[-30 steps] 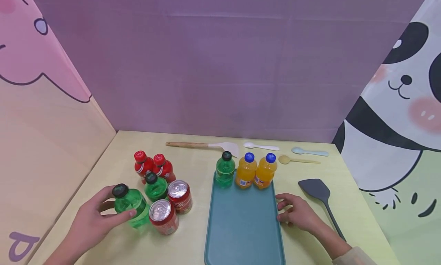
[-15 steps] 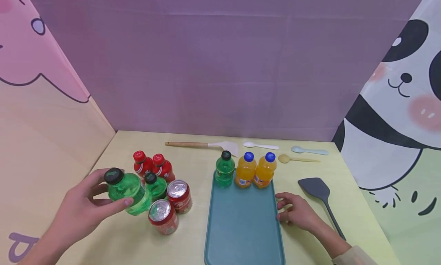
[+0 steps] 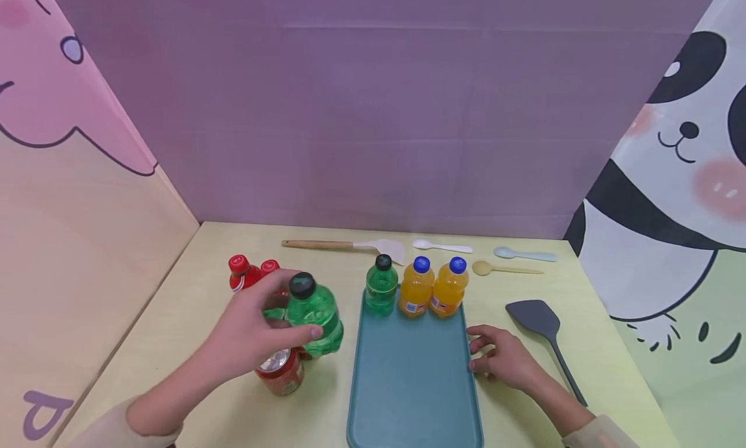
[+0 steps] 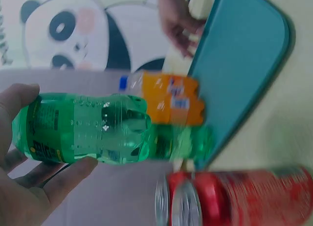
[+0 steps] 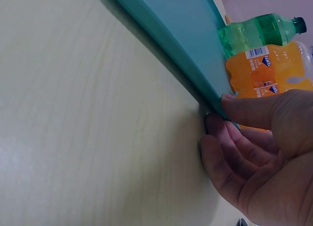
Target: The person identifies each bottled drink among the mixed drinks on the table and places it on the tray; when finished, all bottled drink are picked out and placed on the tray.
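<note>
Since 0.5 s ago the left hand (image 3: 256, 335), fingers wrapped around the green bottle (image 3: 313, 313), carries it rightward toward the teal tray (image 3: 414, 377); the right hand (image 3: 504, 359) presses curled fingertips against the tray's edge.

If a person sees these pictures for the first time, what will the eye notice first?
First, the green bottle that the left hand grips above the table, left of the teal tray. Next, the row at the tray's far end: one green bottle with a dark cap and two orange bottles. The right hand touches the tray's right rim.
</note>
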### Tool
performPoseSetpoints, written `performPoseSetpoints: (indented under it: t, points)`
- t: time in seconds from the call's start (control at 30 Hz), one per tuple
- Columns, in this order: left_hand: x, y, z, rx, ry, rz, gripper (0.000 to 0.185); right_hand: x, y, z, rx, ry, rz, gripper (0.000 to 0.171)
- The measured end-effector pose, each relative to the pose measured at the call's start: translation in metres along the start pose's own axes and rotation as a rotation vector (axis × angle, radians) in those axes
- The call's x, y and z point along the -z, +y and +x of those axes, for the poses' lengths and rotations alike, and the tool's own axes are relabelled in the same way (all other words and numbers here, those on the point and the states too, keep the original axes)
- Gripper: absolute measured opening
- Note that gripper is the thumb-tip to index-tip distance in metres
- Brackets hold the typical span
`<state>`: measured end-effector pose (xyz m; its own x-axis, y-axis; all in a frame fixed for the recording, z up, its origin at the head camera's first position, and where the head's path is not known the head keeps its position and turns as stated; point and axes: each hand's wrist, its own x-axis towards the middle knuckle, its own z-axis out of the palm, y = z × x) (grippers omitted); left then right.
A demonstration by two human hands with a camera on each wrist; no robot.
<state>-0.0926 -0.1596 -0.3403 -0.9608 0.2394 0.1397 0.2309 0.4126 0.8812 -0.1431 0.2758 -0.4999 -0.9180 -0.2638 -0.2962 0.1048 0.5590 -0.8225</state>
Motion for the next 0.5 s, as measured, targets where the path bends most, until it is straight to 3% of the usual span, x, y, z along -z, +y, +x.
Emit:
performPoseSetpoints:
  t: [0.27,0.5]
  points:
    - [-0.056,0.008,0.048,0.018,-0.145,-0.019,0.059,0.0,0.002,0.0,0.003,0.006,0.011,0.065]
    - [-0.106,0.012,0.074,0.031,-0.197,-0.011,0.059,0.0,-0.001,-0.001,-0.003,0.012,0.018,0.064]
